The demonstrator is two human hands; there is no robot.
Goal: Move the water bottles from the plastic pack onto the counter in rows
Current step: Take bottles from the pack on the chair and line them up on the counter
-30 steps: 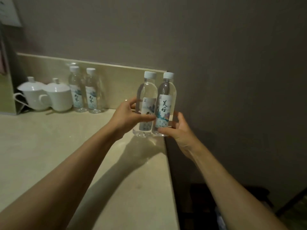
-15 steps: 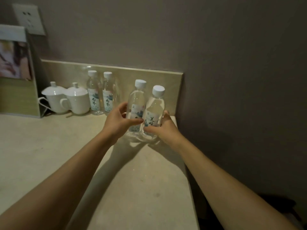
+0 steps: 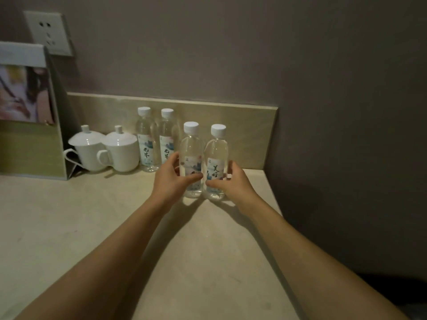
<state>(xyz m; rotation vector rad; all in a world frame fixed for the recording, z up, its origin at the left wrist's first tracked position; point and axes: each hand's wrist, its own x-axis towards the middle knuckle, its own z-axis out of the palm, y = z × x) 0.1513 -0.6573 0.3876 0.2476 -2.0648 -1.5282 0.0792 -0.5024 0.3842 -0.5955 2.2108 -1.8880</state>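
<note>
Water bottles first: two of them stand upright on the counter [image 3: 92, 227] right in front, touching side by side — the left front bottle [image 3: 192, 158] and the right front bottle [image 3: 217, 158], both clear with white caps and printed labels. Left hand [image 3: 172, 179] is wrapped around the lower part of the left one, thumb across the label, fingers curled behind it. Right hand [image 3: 233, 183] grasps the right one the same way, low on the body, thumb on the label. Bases look like they're down on the surface, though the hands cover part of that.

At about 10 o'clock from this pair, nearer the backsplash [image 3: 242, 125], two more bottles stand together — back left bottle [image 3: 144, 139] and back right bottle [image 3: 166, 139], just beside each other.

Further toward 9 o'clock sit two white lidded cups [image 3: 104, 148], handles facing front. Past those, at the far left, a standing display card [image 3: 25, 107] with a blurry picture. Wall socket [image 3: 47, 33] up at 11 o'clock on the grey wall.
</note>
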